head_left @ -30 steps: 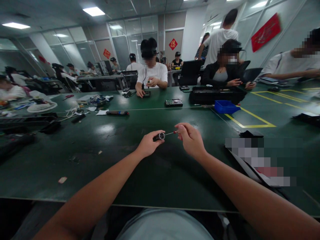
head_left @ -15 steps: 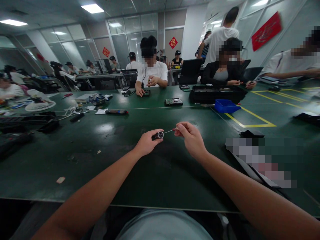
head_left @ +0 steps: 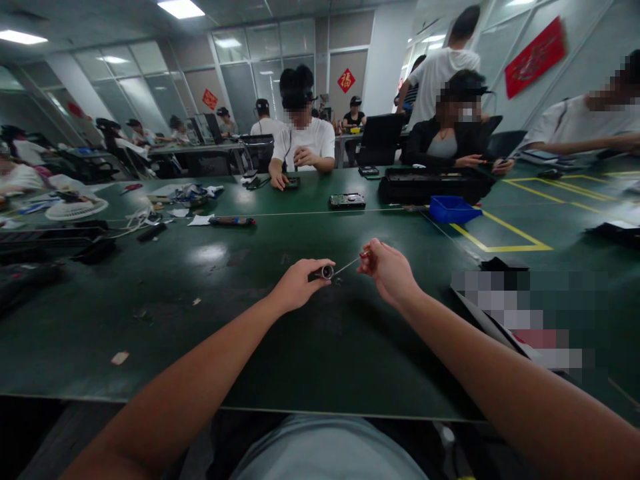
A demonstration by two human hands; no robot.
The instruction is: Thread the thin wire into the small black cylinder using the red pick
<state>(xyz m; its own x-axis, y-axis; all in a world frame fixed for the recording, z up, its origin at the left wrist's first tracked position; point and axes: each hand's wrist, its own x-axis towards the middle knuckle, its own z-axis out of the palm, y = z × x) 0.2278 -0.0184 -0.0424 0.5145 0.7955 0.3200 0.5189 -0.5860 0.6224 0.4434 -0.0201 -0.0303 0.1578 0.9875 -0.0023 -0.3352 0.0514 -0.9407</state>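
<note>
Between the thumb and fingers of my left hand (head_left: 296,285) is a short dark cylinder (head_left: 327,272) with a pale ring at its open end, which faces right and toward me. My right hand (head_left: 390,270) is closed around the red handle of a screwdriver (head_left: 349,266). Its thin metal shaft slants down and left, the tip close to the cylinder's ringed end. Whether the tip touches the ring I cannot tell. Both hands are held above the green table (head_left: 320,360).
Beyond my hands lie a circuit board device (head_left: 347,201), a blue bin (head_left: 454,209), a long black casing (head_left: 435,185) and a dark pen-like tool (head_left: 233,221). A white round fan part (head_left: 77,208) and cables sit at left. A co-worker (head_left: 304,140) sits opposite.
My right hand has turned and shifted slightly right, and the screwdriver now slants more steeply. The cylinder has moved a little right, and its open end looks darker inside.
</note>
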